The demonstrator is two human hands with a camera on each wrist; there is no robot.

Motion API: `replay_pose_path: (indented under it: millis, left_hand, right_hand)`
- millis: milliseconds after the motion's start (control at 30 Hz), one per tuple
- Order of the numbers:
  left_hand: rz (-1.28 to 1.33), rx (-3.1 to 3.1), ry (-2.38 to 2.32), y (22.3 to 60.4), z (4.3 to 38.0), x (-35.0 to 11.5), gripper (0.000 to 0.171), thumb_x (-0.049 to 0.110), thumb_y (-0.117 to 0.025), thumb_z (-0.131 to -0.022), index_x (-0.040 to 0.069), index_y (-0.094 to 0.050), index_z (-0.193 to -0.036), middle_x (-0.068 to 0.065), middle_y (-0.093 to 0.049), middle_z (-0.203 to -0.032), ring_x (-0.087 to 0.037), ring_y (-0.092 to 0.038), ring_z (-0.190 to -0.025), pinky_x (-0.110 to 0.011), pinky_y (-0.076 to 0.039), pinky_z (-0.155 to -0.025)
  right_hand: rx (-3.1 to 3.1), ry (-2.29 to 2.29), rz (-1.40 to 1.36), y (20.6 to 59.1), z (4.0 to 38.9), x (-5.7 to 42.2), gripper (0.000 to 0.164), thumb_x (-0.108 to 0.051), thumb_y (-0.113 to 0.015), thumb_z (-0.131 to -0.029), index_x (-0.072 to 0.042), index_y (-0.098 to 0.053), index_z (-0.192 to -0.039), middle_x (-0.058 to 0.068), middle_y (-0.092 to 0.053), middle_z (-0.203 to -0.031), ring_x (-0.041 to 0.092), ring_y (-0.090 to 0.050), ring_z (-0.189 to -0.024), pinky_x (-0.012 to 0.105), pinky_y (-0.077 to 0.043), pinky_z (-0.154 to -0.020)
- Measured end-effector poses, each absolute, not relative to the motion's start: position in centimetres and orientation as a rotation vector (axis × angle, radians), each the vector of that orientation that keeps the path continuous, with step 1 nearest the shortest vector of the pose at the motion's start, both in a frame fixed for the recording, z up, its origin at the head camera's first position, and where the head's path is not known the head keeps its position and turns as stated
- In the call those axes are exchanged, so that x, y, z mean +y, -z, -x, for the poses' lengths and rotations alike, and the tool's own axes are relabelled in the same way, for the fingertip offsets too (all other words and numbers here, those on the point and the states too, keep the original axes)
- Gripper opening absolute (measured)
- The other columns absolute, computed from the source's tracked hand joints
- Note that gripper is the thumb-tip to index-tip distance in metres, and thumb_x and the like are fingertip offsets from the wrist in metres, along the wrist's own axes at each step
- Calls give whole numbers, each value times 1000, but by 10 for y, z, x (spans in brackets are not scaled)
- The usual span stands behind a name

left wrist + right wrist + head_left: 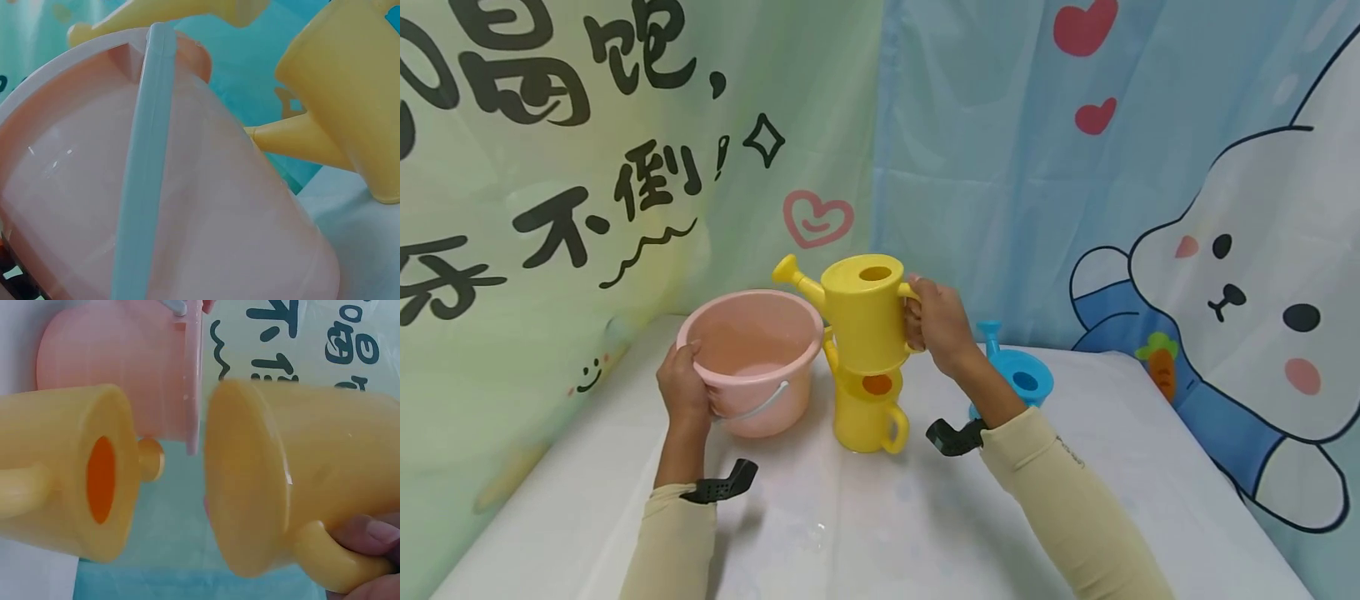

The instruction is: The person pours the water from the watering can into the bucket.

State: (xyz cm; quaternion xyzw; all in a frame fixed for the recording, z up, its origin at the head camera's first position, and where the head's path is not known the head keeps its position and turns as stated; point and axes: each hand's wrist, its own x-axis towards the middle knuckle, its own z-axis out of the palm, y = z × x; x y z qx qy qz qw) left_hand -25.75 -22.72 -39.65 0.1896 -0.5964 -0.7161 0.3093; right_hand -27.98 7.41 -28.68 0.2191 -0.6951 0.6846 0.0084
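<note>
My right hand [936, 325] grips the handle of a yellow watering can [865, 317], which is raised with its spout toward the left. Below it a second yellow watering can [859, 421] stands upright on the table; the right wrist view shows a gap between the raised can [250, 481] and the lower one [62, 475]. On the left, my left hand [687, 387] holds the rim of a pink bucket [771, 408], which tilts a little. The bucket's pale handle [142, 156] hangs down its side. The raised spout overlaps the bucket's far rim in the head view.
A blue watering can [1018, 375] stands behind my right forearm, partly hidden by it. White cloth covers the table [850, 533]. Printed curtains [970, 208] hang close behind and along the left side of the table.
</note>
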Motion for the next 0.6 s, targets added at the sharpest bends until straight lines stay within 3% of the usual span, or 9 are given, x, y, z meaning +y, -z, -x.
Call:
replay_pose_path:
  millis: [367,600]
  left_hand:
    - [-496,-1558,1911,396,258,-227,34,21,-44,-87,1,-59,-110,-14,-56,-112,-28,-49,-99,-38,-37,-87]
    - [-490,-1565,1915,397,258,-228,34,21,-44,-87,2,-58,-112,-13,-55,-114,-28,-49,-102,-38,-36,-89]
  right_hand:
    - [-1924,-2133,-570,308,278,106,52,-42,-36,-92,-6,-28,-55,6,-22,-48,20,-22,-39,34,-23,-37]
    - [-1794,-2069,-483,326,277,125,50,-31,-37,-93,-6,-27,-51,6,-24,-44,21,-23,-37,31,-24,-35]
